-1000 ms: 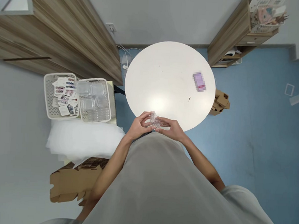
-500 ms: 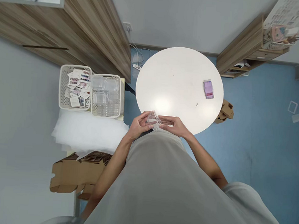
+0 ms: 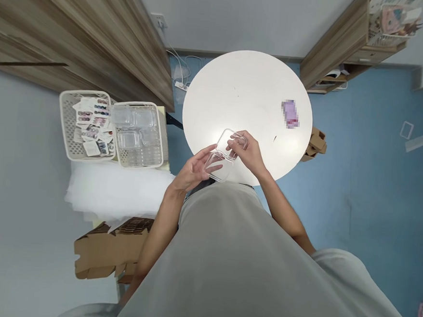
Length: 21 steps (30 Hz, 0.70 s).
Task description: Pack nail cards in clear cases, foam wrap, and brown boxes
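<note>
A clear hinged plastic case lies spread open over the near edge of the round white table. My left hand cups the lower half from beneath, fingers curled around it. My right hand pinches the upper half at its far edge. Both halves look empty, though the plastic is see-through and hard to read.
To the left stand a white basket of printed cards and a basket of clear cases, above a pile of white foam sheets and flat cardboard boxes. A blurred pink object lies on the table's right. Wooden cabinets flank it.
The case was held shut and small between both hands near my body; now it is swung open, with both hands raised further over the table.
</note>
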Tool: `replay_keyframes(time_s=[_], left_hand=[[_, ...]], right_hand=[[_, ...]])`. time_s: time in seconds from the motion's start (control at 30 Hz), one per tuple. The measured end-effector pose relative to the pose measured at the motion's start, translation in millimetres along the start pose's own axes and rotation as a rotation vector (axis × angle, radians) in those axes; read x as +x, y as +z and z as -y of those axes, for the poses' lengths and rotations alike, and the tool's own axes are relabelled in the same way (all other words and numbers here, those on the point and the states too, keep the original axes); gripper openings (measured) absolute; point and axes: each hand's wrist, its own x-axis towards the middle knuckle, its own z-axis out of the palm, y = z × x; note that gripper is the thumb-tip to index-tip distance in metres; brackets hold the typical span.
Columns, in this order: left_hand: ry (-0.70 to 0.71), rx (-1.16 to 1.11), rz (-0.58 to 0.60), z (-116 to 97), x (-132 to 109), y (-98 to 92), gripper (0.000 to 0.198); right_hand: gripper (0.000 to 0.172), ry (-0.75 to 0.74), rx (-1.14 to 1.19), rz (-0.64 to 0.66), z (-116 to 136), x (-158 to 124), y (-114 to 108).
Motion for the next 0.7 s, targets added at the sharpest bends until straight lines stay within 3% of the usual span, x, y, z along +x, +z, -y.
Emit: replay_keyframes(time_s=[0.13,0.27,0.43,0.7], left_hand=[[-0.086,-0.064,-0.134,2,9,8.6,0.077],[-0.121,-0.096,-0.253,3,14,14.6,0.056],[-0.103,-0.145,-0.354,7,15,13.1,0.055],[-0.153,-0.092,-0.341,12,12,8.9,0.055]], right_hand=[[0.061,-0.001,-0.021,0.023,-1,8,-2],[0.067,0.023,0.028,0.03,-4,8,-1],[0.077,0.068,0.125,0.035,-21,3,0],[0.099,0.09,0.165,0.011,-35,2,1]])
